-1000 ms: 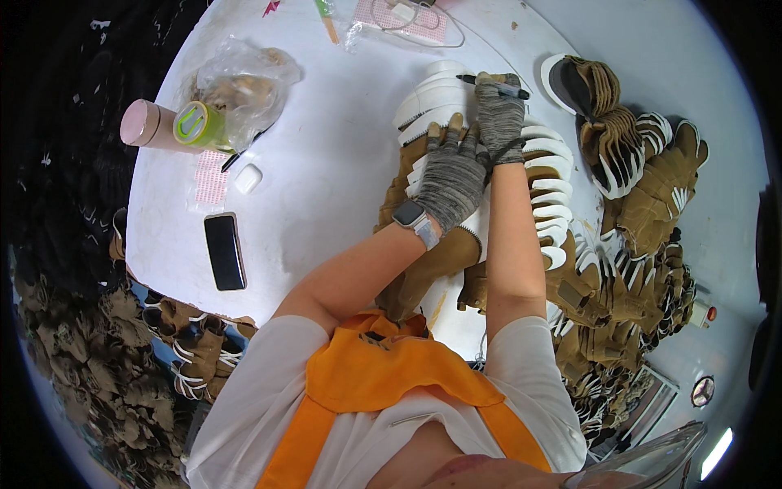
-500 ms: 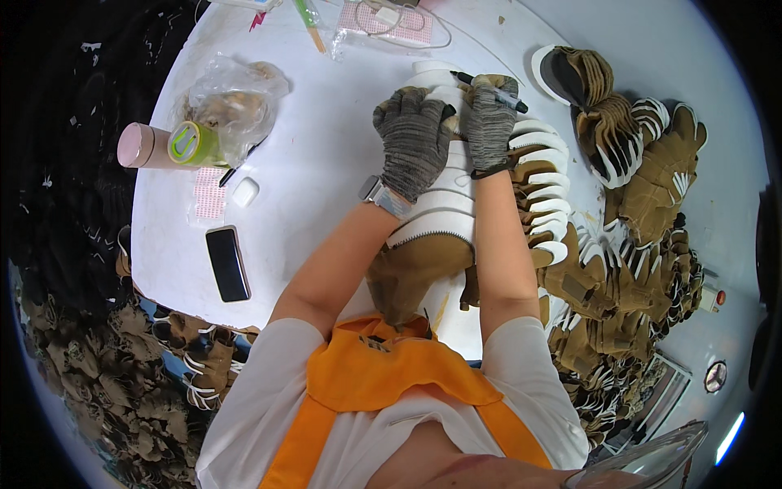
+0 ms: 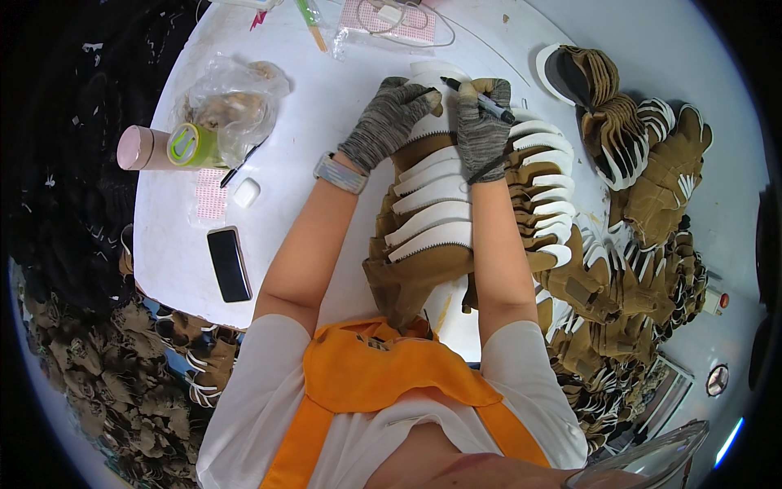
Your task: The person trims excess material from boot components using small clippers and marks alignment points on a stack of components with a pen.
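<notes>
My right hand (image 3: pixel 484 122), in a grey knitted glove with tan fingertips, is closed around a marker pen (image 3: pixel 495 107). Its dark tip points up and left, over the white band of the farthest shoe upper (image 3: pixel 440 73). Beside it my left hand (image 3: pixel 391 118), gloved alike, has its fingers bent together at that upper's left side. A small dark bit shows at those fingertips, too small to name. Below the hands, brown shoe uppers with white curved bands (image 3: pixel 428 232) overlap in a row toward me. My right forearm passes over their right side.
Another row of uppers (image 3: pixel 550 183) lies to the right, with stacked ones (image 3: pixel 611 114) beyond and heaps (image 3: pixel 603 318) nearer me. On the left are a phone (image 3: pixel 229 264), a white case (image 3: pixel 247 192), a pink bottle (image 3: pixel 142 147), a green-lidded container (image 3: pixel 191 145) and a plastic bag (image 3: pixel 236 110).
My left hand has moved left, away from my right hand, uncovering more of the row. The marker has tilted in my right hand, its tip shifting left.
</notes>
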`<state>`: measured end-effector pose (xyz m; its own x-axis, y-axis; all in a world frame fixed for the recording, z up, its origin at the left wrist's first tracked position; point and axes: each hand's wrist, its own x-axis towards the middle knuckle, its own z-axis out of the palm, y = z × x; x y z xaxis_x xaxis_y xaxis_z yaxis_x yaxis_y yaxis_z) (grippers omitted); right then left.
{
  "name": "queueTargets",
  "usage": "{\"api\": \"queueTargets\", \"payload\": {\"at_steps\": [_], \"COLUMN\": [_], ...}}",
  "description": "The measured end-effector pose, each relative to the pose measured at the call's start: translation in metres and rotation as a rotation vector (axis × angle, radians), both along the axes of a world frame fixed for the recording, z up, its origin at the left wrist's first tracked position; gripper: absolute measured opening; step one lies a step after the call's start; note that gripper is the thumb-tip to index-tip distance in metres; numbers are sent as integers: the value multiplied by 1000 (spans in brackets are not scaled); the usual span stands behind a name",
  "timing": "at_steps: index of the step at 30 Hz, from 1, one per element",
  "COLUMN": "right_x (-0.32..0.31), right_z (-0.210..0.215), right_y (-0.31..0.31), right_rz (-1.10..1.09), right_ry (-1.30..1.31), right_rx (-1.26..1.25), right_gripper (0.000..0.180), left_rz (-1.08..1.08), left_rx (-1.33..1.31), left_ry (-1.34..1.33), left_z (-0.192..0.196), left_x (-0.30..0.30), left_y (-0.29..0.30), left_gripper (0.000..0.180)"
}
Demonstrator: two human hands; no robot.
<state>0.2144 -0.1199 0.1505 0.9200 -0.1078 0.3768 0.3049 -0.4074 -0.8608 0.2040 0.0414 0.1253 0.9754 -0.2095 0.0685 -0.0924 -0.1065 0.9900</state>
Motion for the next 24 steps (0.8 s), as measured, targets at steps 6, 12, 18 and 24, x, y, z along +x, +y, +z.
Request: {"api": "queueTargets", "payload": {"at_steps": [6,12,18,24], "right_x": [3,2,2,2], "right_z": [-11,-5,-12,-10], "right_y": [-4,2,-1,4], "right_rz": [29,53,40,0], "right_ry": [-5,29,-125,-54], "right_rx": [47,50,24,43], "right_gripper": [20,20,20,20], "left_rz": [-191,-185,-110,-154], "left_rx": [-269,-259,-214,-265], "left_ry": [128,149,112,106], "left_z": [-13,-12,-1,-12], "left_x": [12,8,-1,4], "left_y": [5,7,9,9], "left_gripper": [31,35,35,32]}}
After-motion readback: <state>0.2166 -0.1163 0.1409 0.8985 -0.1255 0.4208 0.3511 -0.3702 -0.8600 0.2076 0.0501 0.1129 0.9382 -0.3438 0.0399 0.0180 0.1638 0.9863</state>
